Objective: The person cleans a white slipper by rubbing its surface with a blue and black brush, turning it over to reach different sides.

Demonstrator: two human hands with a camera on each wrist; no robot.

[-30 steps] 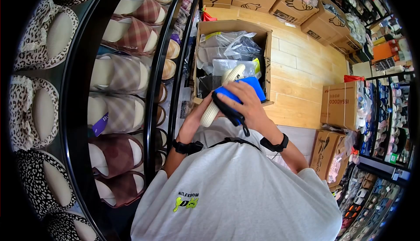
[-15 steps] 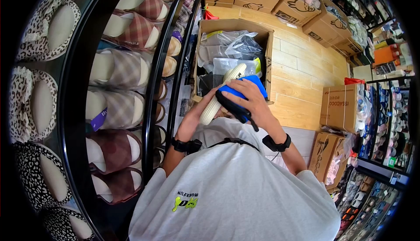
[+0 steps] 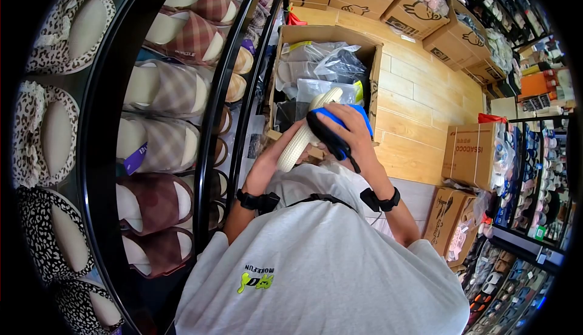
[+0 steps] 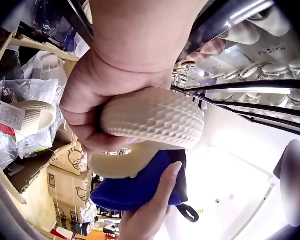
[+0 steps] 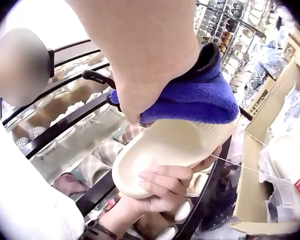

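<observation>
My left hand [image 3: 274, 150] grips a cream slipper [image 3: 296, 150] with a textured, dimpled side, held tilted over the near edge of an open carton. The fingers reach inside the slipper in the right wrist view, where its smooth footbed shows. My right hand [image 3: 353, 129] holds a blue plush cleaning mitt [image 5: 195, 102] with a black side and a black hanging loop [image 4: 188, 212]. The mitt lies against the slipper's upper, and the thumb is along its blue face in the left wrist view. A second cream slipper [image 4: 39, 115] with a paper tag [image 4: 9, 116] lies in the carton.
The open carton [image 3: 378, 61] holds plastic-bagged goods. Black-framed shelves with checked slippers [image 3: 164, 86] stand close on my left. More cardboard boxes [image 3: 470, 156] and shoe racks line the right and far sides, around a wooden floor [image 3: 413, 92].
The mitt and right hand have shifted slightly right against the slipper, and the black loop has swung right. The left hand keeps its grip. The head view has turned a little.
</observation>
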